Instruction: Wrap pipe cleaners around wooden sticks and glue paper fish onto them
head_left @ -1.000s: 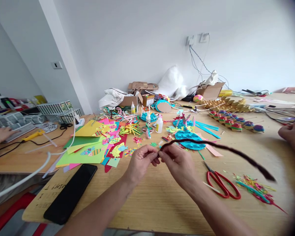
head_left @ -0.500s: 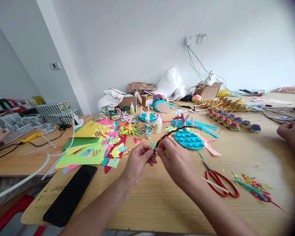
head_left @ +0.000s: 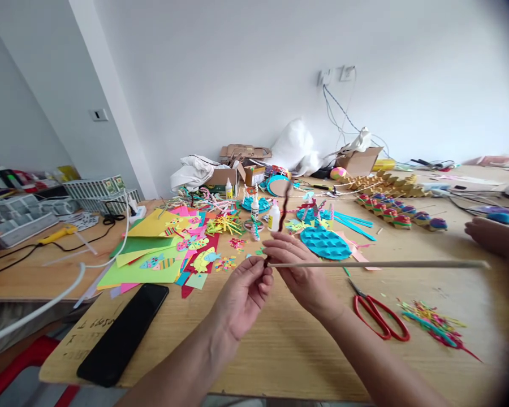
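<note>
My left hand is closed, thumb and fingers pinching one end of a thin pale wooden stick together with the lower end of a dark brown pipe cleaner. The stick points level to the right, crossing in front of my right hand. The pipe cleaner stands up from behind the right fingers, which are bent around it close to the left fingertips; their exact grip is partly hidden. Red-handled scissors lie on the table below the stick. Beyond my right hand is a blue egg-tray disc.
Coloured paper sheets with paper fish lie left, near a black phone. Glue bottles stand behind the hands. Scraps lie right; painted egg-carton strips lie farther back. Another person's hand is at the right edge.
The stick has swung up from over the scissors to point level right. The pipe cleaner, earlier arching to the right, now stands nearly upright. My right hand's fingers have turned around it.
</note>
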Motion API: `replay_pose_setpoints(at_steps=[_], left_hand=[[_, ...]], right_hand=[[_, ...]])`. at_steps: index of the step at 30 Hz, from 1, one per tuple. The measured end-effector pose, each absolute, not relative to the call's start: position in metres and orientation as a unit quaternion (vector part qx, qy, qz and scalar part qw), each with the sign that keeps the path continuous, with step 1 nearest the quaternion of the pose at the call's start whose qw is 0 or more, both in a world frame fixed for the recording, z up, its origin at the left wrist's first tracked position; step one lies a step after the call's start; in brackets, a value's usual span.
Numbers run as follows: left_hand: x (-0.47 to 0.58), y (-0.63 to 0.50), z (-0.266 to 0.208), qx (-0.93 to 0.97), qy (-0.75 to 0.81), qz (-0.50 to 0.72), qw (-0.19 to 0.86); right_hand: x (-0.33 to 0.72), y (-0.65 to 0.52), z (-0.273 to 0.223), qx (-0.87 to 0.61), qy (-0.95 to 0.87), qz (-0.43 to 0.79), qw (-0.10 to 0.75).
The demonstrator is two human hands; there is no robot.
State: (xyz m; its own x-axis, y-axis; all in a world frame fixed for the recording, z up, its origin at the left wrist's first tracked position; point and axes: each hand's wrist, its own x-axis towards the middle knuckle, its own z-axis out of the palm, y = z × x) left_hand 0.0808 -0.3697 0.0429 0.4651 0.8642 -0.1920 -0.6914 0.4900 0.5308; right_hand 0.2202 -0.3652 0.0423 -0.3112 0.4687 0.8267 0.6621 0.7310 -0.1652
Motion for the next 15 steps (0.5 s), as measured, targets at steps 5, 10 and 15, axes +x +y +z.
replay_pose_setpoints(at_steps=[5,10,15], left_hand=[[0.08,-0.37,0.043,0.256,0.23,0.486,0.803],[0.076,-0.365,0.034,0.407,0.274,0.52,0.699],[0.073,-0.359,0.024,0.574,0.312,0.522,0.548]], right_hand=[[0.212,-0.365,0.028,-0.439,-0.728,0.097,0.518],[0.206,-0.365,0.026,-0.425,-0.659,0.34,0.519],[0.206,-0.368,0.032,-0.406,-0.583,0.505,0.49]])
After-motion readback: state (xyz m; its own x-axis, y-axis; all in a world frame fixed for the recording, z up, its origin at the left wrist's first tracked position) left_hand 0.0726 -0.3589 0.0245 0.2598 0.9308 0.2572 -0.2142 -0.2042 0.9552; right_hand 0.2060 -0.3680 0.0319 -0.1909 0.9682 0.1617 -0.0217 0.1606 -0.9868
